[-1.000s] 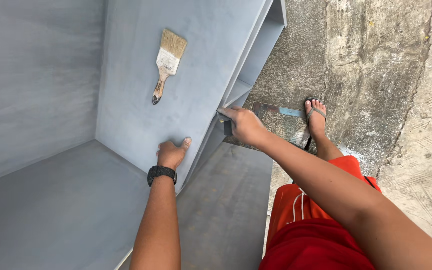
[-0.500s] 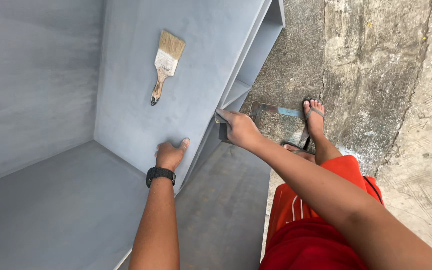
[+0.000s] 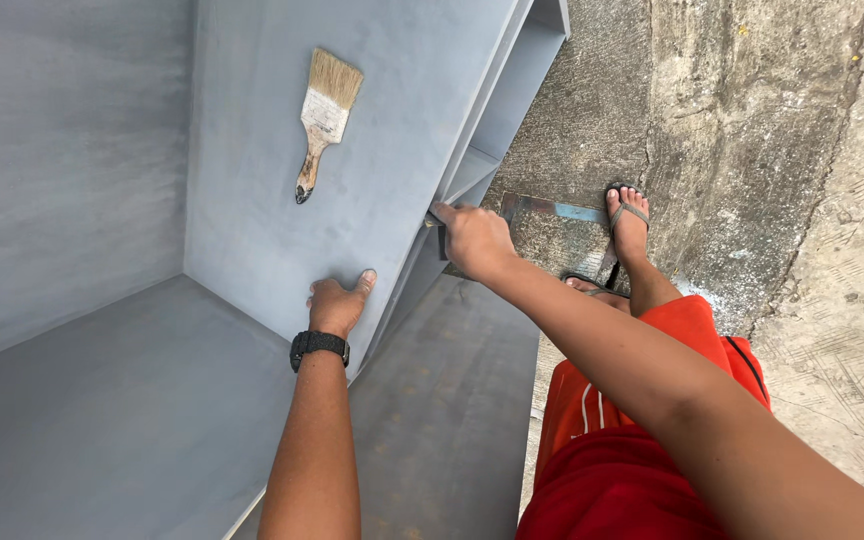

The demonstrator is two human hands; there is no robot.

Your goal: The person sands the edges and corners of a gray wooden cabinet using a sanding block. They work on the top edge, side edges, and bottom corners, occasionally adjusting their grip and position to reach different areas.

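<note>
Two hands: both on the grey cabinet (image 3: pixel 372 130), none on the brush.
Left panel: grey painted board (image 3: pixel 62 170), bare, at 9 o'clock of the view.
Paintbrush (image 3: pixel 322 118): lies loose on the cabinet's broad face; long axis runs roughly 1 to 7 o'clock, bristles up, dark handle tip down.
Left hand (image 3: pixel 337 305): knuckles curled, thumb out, pressed on the panel's lower edge; nothing gripped that I can make out. Black watch (image 3: pixel 318 345) on the wrist.
Key relation: the brush lies at 12 o'clock from the left hand, well apart; from the right hand it lies at about 10 o'clock. Judged roughly equal reach.
Right hand (image 3: pixel 474 238): fingers together, closed on a small dark object at the cabinet's front edge.
Hidden: that object is mostly covered by the fingers; kind cannot be told. Shelf interior (image 3: pixel 512 110) only partly seen.
Floor: rough concrete (image 3: pixel 752 150); a foot in a sandal (image 3: pixel 628 218) at 3 o'clock; red shorts (image 3: pixel 642 440) below.
</note>
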